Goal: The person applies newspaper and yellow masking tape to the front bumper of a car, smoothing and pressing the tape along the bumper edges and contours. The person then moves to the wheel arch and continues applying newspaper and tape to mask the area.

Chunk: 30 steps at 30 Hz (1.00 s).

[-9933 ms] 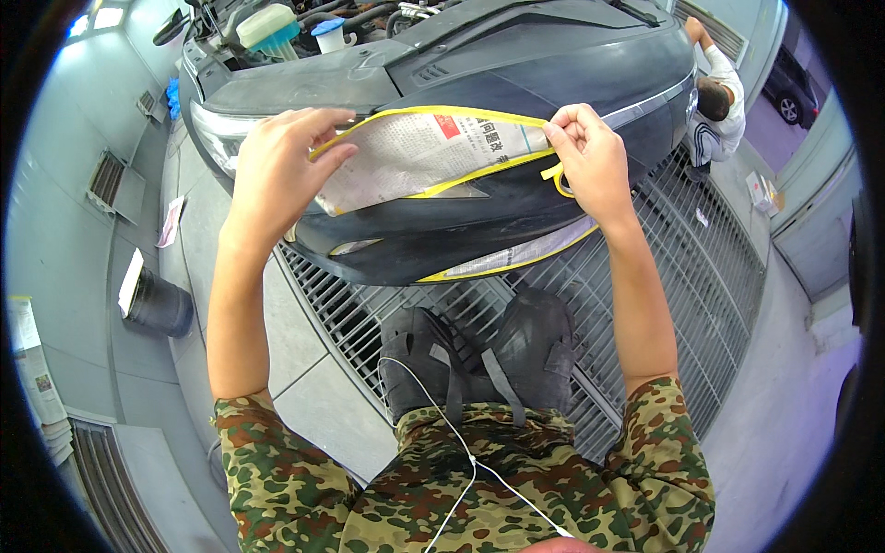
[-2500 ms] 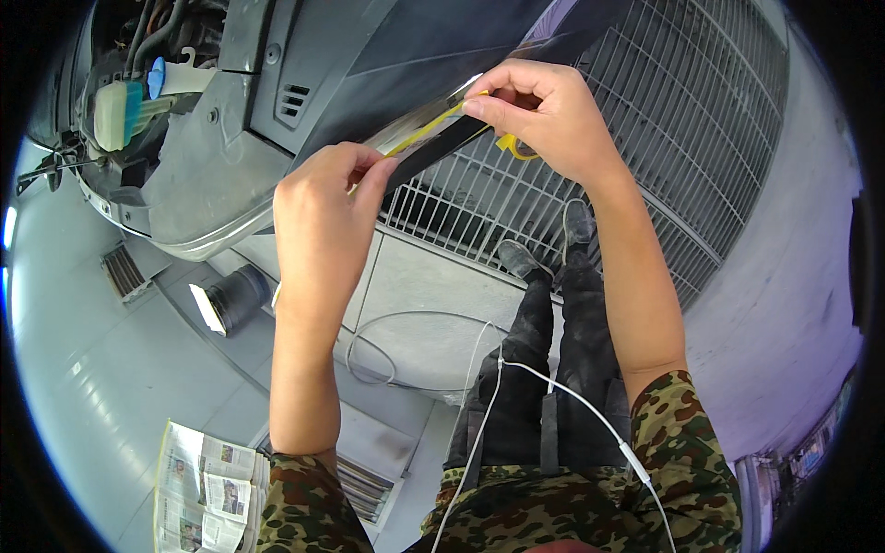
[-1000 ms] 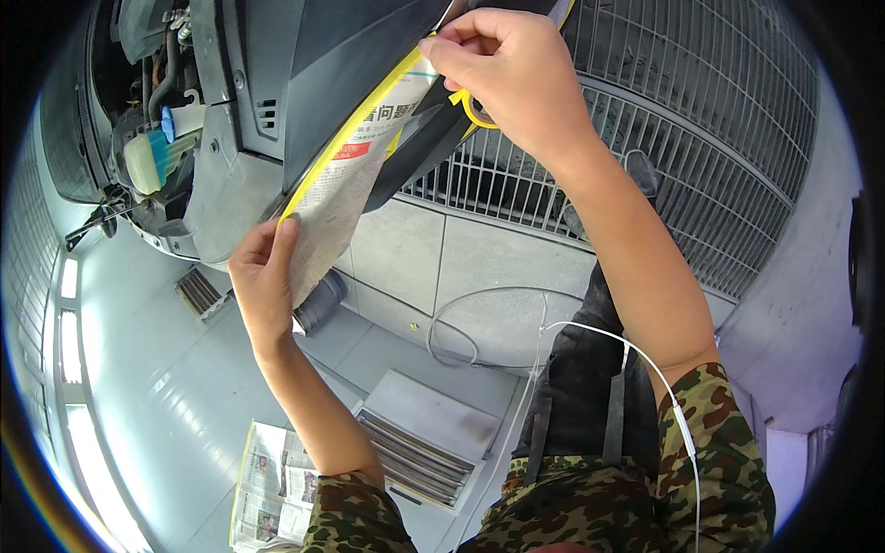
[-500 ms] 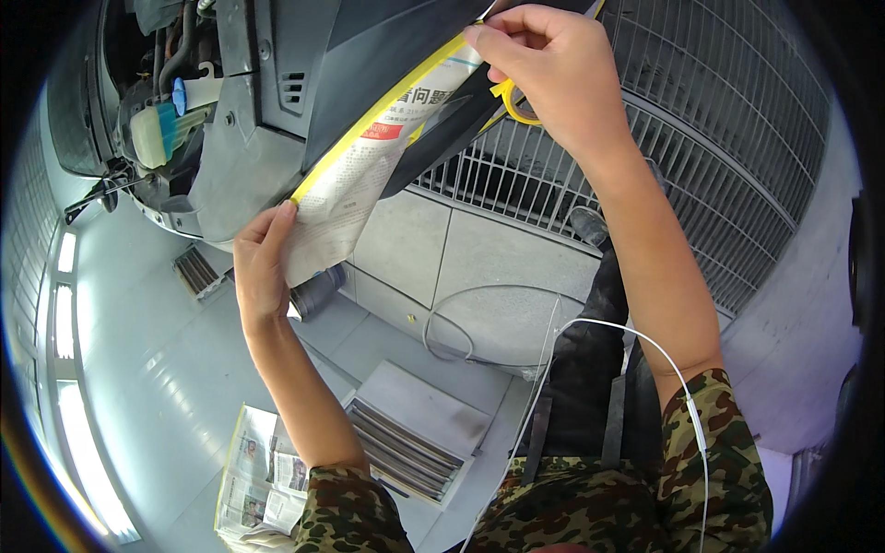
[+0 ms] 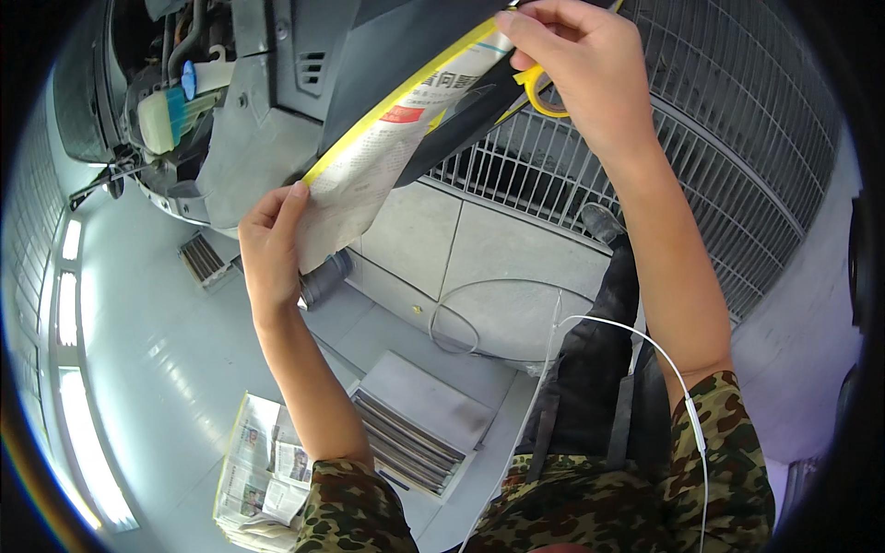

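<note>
We have the newspaper [image 5: 369, 170] in front of the car [image 5: 378, 64]; whether they touch, we can't tell. Our left hand [image 5: 274, 235] and right hand [image 5: 585, 69] each pinch an end of its yellow tape edge [image 5: 401, 99], a tape roll [image 5: 532, 88] beside the right. The sheet looks light, floppy and easily torn, so we'd best grip the taped corners.

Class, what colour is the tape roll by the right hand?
Yellow tape roll, best seen in the head view.
</note>
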Each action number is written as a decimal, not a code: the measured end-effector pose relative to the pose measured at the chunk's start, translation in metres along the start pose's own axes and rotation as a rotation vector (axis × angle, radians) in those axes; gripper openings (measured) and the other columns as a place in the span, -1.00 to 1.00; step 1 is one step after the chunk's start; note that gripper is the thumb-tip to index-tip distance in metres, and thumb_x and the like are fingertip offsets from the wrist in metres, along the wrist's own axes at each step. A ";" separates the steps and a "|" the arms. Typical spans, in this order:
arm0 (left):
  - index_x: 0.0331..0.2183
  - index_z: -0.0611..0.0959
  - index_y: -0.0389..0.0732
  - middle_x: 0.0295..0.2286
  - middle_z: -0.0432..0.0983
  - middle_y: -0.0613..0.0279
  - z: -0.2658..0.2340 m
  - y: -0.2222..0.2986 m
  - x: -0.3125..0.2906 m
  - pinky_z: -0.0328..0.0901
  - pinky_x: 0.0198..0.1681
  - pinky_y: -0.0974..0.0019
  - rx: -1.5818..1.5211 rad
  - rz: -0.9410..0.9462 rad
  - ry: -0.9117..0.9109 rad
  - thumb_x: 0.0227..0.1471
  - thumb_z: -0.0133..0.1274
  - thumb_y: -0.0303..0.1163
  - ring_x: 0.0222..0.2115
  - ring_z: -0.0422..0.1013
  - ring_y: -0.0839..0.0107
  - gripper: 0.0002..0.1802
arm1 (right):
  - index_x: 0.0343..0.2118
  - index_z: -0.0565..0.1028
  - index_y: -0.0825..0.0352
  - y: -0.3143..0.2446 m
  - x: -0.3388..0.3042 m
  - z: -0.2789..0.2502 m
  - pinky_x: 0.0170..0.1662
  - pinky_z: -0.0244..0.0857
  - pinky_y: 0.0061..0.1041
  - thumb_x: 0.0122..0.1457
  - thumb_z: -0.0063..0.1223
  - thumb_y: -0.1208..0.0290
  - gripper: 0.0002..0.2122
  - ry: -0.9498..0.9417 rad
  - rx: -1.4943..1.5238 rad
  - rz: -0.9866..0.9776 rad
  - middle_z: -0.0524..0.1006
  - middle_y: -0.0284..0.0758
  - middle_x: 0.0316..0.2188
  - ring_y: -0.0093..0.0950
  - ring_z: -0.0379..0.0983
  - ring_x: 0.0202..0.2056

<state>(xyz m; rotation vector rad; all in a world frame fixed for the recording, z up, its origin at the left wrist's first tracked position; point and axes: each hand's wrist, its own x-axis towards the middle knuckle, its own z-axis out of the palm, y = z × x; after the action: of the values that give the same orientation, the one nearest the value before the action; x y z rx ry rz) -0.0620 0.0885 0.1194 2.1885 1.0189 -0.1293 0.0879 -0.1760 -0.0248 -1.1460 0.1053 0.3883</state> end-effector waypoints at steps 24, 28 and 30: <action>-0.13 0.72 -0.39 -0.27 0.69 0.19 -0.015 -0.010 0.005 0.44 -0.17 0.41 -0.110 -0.066 -0.085 0.39 0.14 -0.23 -0.30 0.56 0.48 -0.65 | -0.35 0.66 0.64 0.009 -0.001 -0.011 -0.41 0.44 -0.47 0.21 0.25 0.48 -0.77 -0.061 0.080 -0.353 0.66 -0.12 -0.56 -0.50 0.60 -0.53; -0.13 0.72 -0.39 -0.26 0.69 0.17 -0.013 -0.007 0.005 0.45 -0.17 0.40 -0.117 -0.044 -0.087 0.38 0.16 -0.23 -0.30 0.57 0.48 -0.65 | -0.37 0.67 0.64 0.007 -0.010 -0.011 -0.39 0.45 -0.43 0.19 0.26 0.47 -0.77 0.032 -0.025 -0.376 0.65 -0.05 -0.56 -0.44 0.60 -0.54; -0.13 0.72 -0.40 -0.26 0.69 0.16 -0.012 -0.006 0.004 0.45 -0.17 0.39 -0.132 -0.032 -0.083 0.38 0.16 -0.23 -0.30 0.58 0.47 -0.65 | -0.37 0.67 0.64 0.006 -0.009 -0.015 -0.39 0.46 -0.42 0.18 0.26 0.47 -0.77 0.009 0.018 -0.368 0.65 -0.02 -0.56 -0.41 0.60 -0.54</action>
<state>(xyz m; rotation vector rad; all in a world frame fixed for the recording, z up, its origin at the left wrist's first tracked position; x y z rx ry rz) -0.0658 0.1015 0.1234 2.0317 0.9890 -0.1615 0.0789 -0.1896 -0.0339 -1.1217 -0.0940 0.0558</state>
